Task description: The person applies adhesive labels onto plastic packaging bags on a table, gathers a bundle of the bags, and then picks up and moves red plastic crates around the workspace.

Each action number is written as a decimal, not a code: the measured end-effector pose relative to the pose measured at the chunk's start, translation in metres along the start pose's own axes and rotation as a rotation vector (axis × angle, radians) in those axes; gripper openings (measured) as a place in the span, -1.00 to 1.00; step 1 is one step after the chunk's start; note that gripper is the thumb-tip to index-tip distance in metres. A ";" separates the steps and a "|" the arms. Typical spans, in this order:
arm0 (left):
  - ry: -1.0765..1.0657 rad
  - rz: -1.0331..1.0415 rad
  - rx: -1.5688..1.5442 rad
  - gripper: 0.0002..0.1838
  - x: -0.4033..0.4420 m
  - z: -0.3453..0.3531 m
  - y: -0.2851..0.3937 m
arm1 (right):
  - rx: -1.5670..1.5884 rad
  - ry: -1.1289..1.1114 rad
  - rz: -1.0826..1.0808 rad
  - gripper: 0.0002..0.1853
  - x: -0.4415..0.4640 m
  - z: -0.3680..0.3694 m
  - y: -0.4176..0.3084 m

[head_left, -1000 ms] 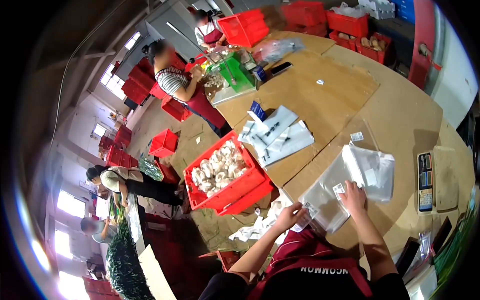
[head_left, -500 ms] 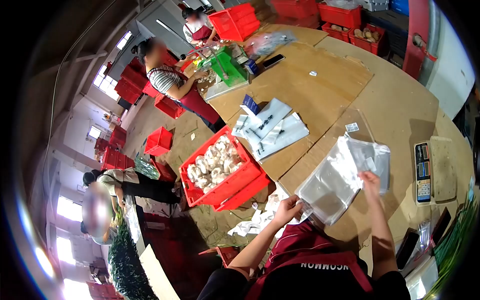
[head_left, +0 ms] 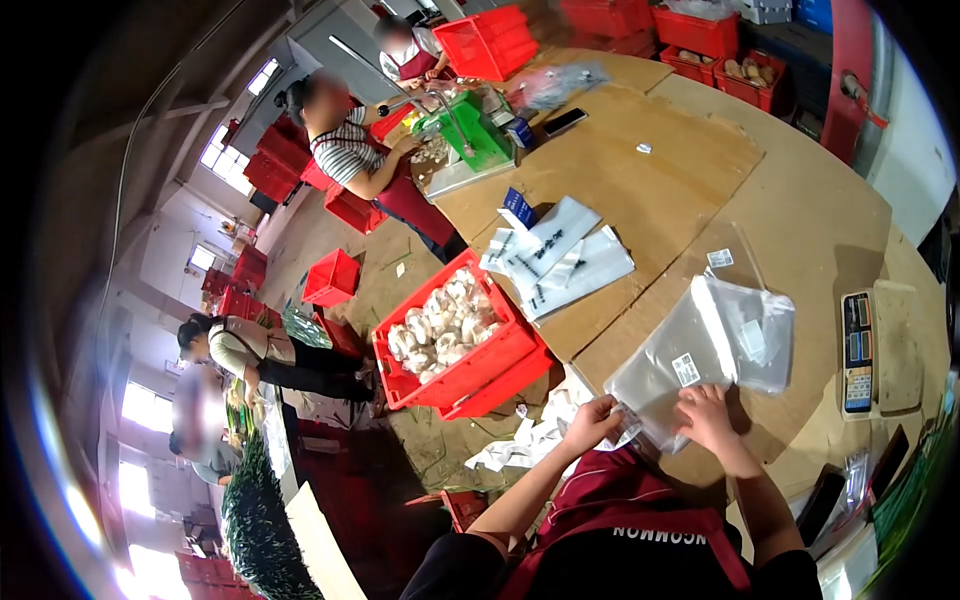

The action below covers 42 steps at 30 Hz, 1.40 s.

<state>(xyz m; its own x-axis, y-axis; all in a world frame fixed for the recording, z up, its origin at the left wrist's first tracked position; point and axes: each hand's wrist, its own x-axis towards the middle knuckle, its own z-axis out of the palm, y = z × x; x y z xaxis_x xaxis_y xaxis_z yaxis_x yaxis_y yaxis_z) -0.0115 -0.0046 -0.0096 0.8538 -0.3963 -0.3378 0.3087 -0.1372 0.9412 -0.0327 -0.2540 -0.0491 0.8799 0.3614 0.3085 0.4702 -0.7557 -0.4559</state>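
Clear plastic bags [head_left: 665,355] lie stacked at the near edge of the table, and a small white printed label [head_left: 686,369] sits on the top one. My left hand [head_left: 592,422] is closed at the bags' near left corner, pinching clear plastic with a printed label. On the lower part of the bags, just below the white label, rests my right hand [head_left: 706,415] with its fingers spread. More clear bags [head_left: 765,345] lie to the right, one with a label on it.
A red crate [head_left: 455,385] of pale, bulbous produce stands left of the table [head_left: 830,240]. Printed bags [head_left: 570,265], a phone [head_left: 565,122] and a green device [head_left: 480,135] lie farther off. A scale [head_left: 858,350] is at right. Several people work at left.
My right hand has moved from the bags' right side down and left onto the top bag, where a label now shows. My left hand remains at the corner.
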 end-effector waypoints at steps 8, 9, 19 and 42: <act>-0.024 -0.022 0.027 -0.88 -0.003 0.004 0.002 | 0.089 0.096 0.110 -0.88 -0.005 0.026 0.014; -0.010 -0.001 0.050 -0.88 -0.003 0.004 -0.002 | 0.084 0.092 0.119 -0.88 -0.006 0.025 0.013; 0.057 -0.014 0.154 -0.89 -0.002 0.003 0.009 | 0.897 0.511 0.777 -0.91 -0.021 0.041 0.070; -0.157 0.039 0.446 -0.81 0.000 0.020 -0.017 | -0.060 -0.346 0.490 -0.29 0.043 -0.032 0.014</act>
<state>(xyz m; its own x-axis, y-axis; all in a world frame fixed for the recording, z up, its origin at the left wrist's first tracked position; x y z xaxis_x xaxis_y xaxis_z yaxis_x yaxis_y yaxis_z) -0.0254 -0.0199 -0.0258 0.7765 -0.5368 -0.3299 0.0382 -0.4826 0.8750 0.0096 -0.2664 -0.0155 0.9690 0.1128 -0.2197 0.0090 -0.9051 -0.4251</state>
